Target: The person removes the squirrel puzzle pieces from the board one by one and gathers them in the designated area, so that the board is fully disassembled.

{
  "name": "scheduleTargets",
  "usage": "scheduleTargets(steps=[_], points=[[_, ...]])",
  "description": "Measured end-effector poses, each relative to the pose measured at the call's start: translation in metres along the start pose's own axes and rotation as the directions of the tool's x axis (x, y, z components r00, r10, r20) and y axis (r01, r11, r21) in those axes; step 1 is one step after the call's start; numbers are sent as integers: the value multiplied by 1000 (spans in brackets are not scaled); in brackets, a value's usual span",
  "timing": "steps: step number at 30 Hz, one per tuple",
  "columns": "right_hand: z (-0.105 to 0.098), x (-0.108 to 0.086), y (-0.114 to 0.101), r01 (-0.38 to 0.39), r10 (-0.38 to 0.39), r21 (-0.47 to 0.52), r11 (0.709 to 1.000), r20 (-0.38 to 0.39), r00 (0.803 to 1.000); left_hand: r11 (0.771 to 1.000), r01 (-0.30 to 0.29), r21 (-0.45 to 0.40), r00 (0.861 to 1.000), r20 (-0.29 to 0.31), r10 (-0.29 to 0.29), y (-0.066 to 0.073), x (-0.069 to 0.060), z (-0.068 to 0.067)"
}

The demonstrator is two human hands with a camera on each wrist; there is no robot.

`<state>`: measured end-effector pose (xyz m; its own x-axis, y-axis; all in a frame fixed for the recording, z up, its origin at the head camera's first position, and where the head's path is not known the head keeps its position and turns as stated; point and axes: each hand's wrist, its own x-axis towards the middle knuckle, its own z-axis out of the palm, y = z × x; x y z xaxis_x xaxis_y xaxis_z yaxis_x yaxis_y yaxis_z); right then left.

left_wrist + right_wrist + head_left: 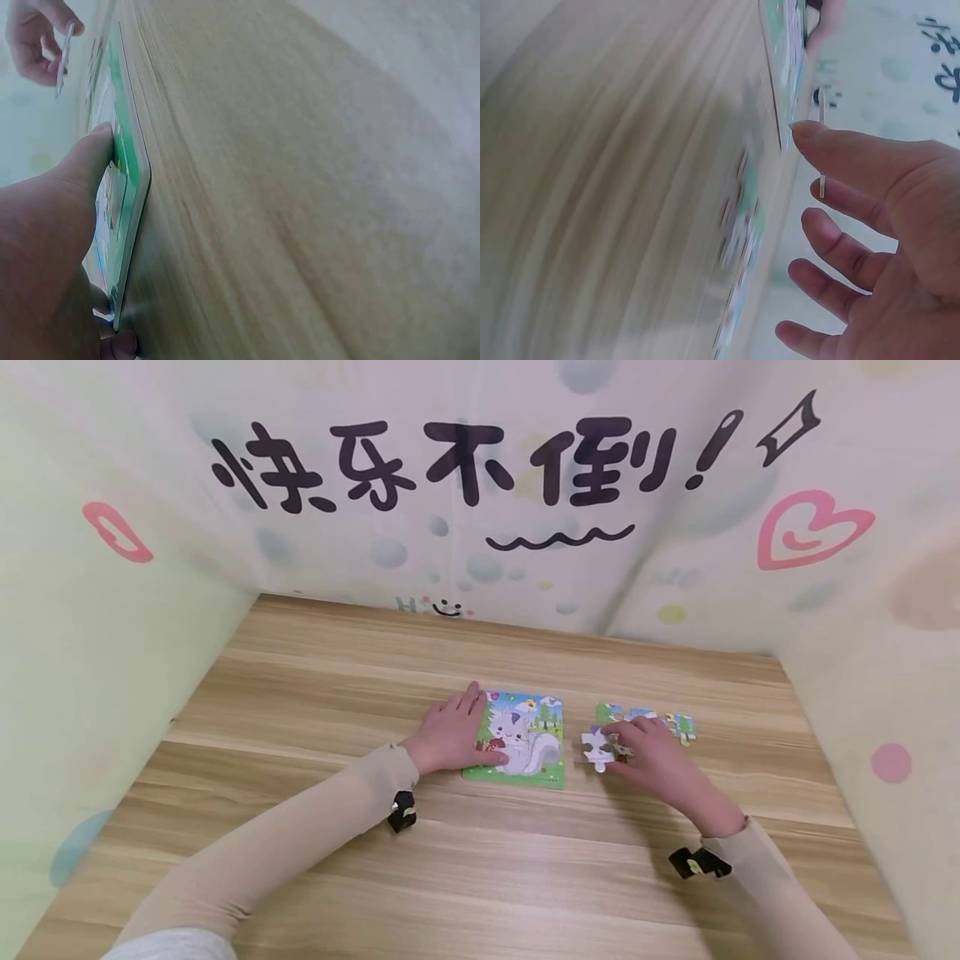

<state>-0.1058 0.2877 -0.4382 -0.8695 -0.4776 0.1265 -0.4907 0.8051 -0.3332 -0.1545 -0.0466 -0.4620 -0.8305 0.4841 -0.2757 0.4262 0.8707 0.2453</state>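
Note:
A square puzzle board (pixel 536 718) with a grey squirrel picture lies on the table. My left hand (pixel 450 731) rests on its left side, with the thumb (pixel 94 154) on the picture and the other fingers along the left edge. To the right of the board, my right hand (pixel 652 760) pinches a jigsaw piece (pixel 597 747) between thumb and index finger, its other fingers spread loosely. In the right wrist view this piece (pixel 823 187) appears edge-on, raised above the table. Behind the right hand lie several more jigsaw pieces (pixel 682 724), partly covered by it.
The wood-grain table (pixel 300 693) meets a printed cloth backdrop (pixel 450 560) at the back, with cloth walls at both sides. A black wrist band (pixel 402 812) is on the left wrist, and another (pixel 699 862) on the right.

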Motion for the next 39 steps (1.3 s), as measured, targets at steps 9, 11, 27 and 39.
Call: scheduleTargets(steps=[9,11,27,39], points=[[-14,-30,31,-132,132,39,990,12,991,1000,4,-13,1000,0,-4,0,-1,-1],[-16,-35,36,-165,163,54,985,35,986,1000,5,-11,1000,-1,-5,0,-1,0],[-16,-41,68,-235,211,128,964,173,962,1000,5,18,1000,5,-5,-2,3,3],[-15,-40,71,-218,198,113,969,165,966,1000,-3,9,1000,-13,3,-2,1,4]])
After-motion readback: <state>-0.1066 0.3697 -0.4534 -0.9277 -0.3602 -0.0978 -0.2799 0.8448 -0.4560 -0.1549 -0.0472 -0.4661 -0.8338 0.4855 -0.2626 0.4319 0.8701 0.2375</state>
